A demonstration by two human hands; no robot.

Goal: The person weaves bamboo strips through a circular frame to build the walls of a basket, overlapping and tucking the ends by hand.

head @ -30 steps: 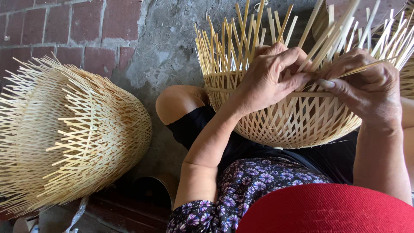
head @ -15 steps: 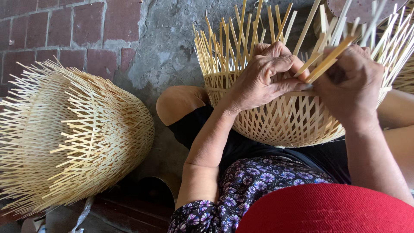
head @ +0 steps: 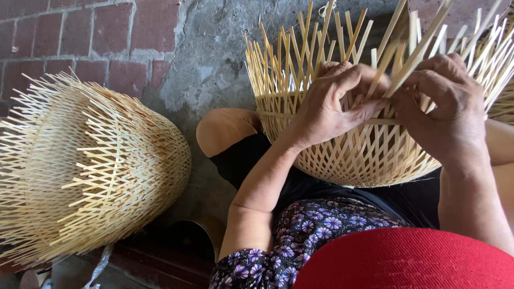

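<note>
A half-woven bamboo basket (head: 364,155) rests on my lap, its loose upright strips fanning out at the top. My left hand (head: 329,104) presses on the woven rim, fingers curled over the strips. Just to its right, my right hand (head: 447,109) pinches a few bamboo strips (head: 415,56) that rise up and to the right. The two hands almost touch above the basket's rim.
A stack of unfinished bamboo baskets (head: 85,166) lies on its side at the left. A brick and grey cement floor (head: 203,69) shows behind. My bare knee (head: 225,128), dark shorts, a floral top and a red brim (head: 407,262) fill the lower frame.
My right hand has risen from low on the basket's right side to the rim, lifting the strips from near level to steeply upright. The left hand stayed on the rim.
</note>
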